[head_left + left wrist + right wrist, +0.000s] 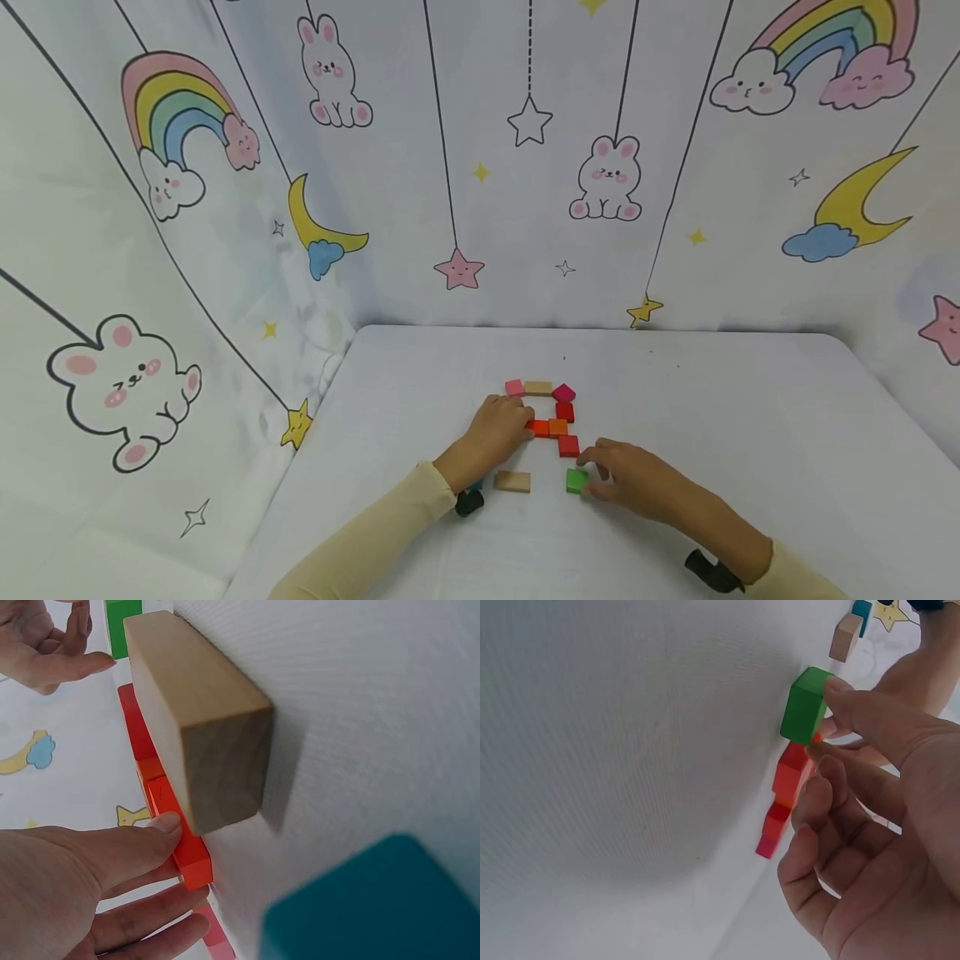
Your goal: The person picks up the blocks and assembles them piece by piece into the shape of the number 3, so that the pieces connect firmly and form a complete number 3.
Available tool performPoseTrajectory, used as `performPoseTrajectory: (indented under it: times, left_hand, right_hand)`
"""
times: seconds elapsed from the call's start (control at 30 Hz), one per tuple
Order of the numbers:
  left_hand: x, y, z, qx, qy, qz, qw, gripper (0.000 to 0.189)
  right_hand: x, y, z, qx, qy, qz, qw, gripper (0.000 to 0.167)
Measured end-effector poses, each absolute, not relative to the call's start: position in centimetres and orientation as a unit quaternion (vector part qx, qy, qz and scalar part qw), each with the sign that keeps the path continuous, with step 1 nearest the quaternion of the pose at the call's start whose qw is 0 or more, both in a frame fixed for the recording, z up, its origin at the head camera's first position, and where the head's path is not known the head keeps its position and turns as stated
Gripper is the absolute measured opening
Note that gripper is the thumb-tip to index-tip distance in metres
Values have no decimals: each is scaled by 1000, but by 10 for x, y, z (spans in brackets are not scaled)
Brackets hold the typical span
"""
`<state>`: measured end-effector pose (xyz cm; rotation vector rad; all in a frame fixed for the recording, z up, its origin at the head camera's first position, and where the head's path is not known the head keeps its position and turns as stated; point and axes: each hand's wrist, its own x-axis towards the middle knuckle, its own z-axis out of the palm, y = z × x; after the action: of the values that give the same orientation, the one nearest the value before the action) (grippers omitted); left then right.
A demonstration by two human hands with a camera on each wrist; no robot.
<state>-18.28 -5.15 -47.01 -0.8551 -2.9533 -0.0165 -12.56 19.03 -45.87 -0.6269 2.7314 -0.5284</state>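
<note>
My left hand [495,429] pinches a red-orange block [186,851] between thumb and fingers, its left end hidden in the head view. That block sits beside an orange block [558,427] on the white table. Thumb and index finger of my right hand [637,479] grip opposite ends of a green block [807,705]; the other fingers curl loosely. Between the hands, a red block [568,447] lies just above the green one. A second red block [565,412], a crimson pentagon block [564,393], a tan block [537,388] and a pink block [514,387] continue the line upward and left.
A plain wooden block [513,482] lies below the left hand. Beside the left wrist, a teal block [375,907] is mostly covered by the sleeve in the head view. The white tabletop [750,400] meets a printed curtain [510,217] at its far edge.
</note>
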Motion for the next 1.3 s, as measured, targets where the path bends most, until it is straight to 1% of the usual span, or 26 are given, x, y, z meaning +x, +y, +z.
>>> performPoseTrajectory:
  times: [0.2,0.6,0.97,1.3]
  left_hand:
    - [-183,-52,-470,-276,-961,-9,32,28]
    - [-184,-52,-473,-274,-961,-10,32,28]
    - [-183,-52,-473,-271,-962,-14,30,28]
    - [-184,-51,-475,-272,-962,-15,32,27]
  right_hand:
    - [-124,191,-463,-236,948,-174,126,32]
    - [-123,190,-465,-240,948,-176,116,29]
    - [-122,185,-467,-227,957,-161,85,28]
    - [-121,179,-464,-188,964,-171,81,30]
